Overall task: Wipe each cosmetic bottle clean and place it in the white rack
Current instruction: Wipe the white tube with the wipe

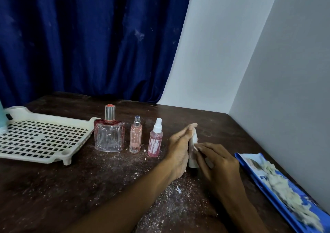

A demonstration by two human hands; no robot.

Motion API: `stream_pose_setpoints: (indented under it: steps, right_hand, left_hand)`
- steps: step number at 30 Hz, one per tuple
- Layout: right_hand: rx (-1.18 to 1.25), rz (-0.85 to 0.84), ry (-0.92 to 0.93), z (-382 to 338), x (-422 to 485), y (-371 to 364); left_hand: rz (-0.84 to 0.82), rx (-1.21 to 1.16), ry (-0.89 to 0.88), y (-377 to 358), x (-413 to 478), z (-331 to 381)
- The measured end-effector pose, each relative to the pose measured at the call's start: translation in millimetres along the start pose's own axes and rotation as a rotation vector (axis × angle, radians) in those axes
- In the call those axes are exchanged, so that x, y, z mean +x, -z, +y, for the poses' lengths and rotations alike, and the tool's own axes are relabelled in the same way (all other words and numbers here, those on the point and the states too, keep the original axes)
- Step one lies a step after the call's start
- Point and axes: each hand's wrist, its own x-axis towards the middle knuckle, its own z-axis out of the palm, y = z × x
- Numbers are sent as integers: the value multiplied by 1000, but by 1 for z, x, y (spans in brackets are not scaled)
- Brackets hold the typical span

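Left hand [178, 149], fingers straight, braces a white bottle [193, 155]; fingertips [197, 148] of the right hand [220, 163] press its side, grip unclear. Firm full-length strokes, turning the bottle, should clean best.

Left hand [178, 149], centre frame: fingers straight, pointing up, flat against the white bottle [193, 162] (thumb hidden). Right hand [220, 163], just right of it: fingers curled, tips gripping the same bottle. Both forearms enter from the lower edge.
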Motion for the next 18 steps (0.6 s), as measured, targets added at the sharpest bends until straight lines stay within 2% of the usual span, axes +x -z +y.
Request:
stream_pose_setpoints:
  steps: [6,11,14,18]
  right_hand:
    - [32,34,-90,3,2,-4]
    - [45,59,-56,1,1,-4]
    - [51,89,-119,4,3,-7]
    - [70,54,-171,7,-1,-5]
  left_hand:
    - [-26,67,-42,3,4,-5]
    - [-30,89,-22,5,3,-4]
    - [-57,71,-28,4,4,-5]
    - [-52,42,-21,4,4,-5]
